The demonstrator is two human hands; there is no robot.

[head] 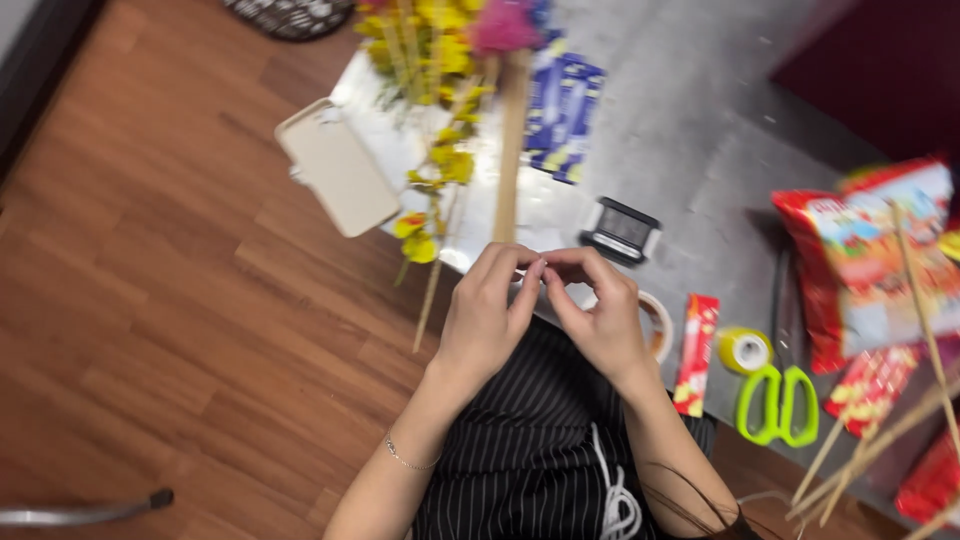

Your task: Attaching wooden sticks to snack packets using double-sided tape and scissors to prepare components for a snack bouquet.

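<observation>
My left hand (487,318) and my right hand (600,318) meet fingertip to fingertip over the near edge of a grey table (690,150), above my striped lap. The fingers pinch together at one spot; whatever is between them is too small and blurred to tell. Just beyond the hands a long wooden stick (510,150) topped with a pink tuft lies among yellow artificial flowers (435,150) on thin sticks. A roll of tape (658,325) sits partly hidden behind my right hand.
A beige phone (338,167) overhangs the table's left edge. Also on the table: blue packets (562,110), a small black-and-white box (622,232), a red sachet (696,352), a yellow tape roll (744,350), green-handled scissors (778,400), red snack bags (875,260), bamboo skewers (880,440). Wooden floor lies left.
</observation>
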